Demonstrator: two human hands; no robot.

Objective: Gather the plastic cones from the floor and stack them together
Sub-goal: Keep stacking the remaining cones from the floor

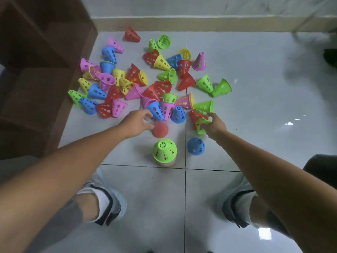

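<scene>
Several perforated plastic cones in red, green, blue, yellow and pink lie scattered on the white tiled floor (255, 99). A short stack topped by a green cone (164, 149) stands upright near my feet, with a blue cone (196, 146) upright to its right. A blurred red cone (160, 129) sits just right of my left hand (135, 123), whose fingers are spread and hold nothing. My right hand (215, 125) grips a green cone (202, 126) by its rim, next to a red cone (196, 115) lying on its side.
A brown wooden shelf unit (36, 70) stands along the left, close to the cone pile. A wall with a beige skirting (200, 23) runs across the back. My two shoes (107, 205) are planted on the tiles below the stack. A dark object (330, 55) sits at far right.
</scene>
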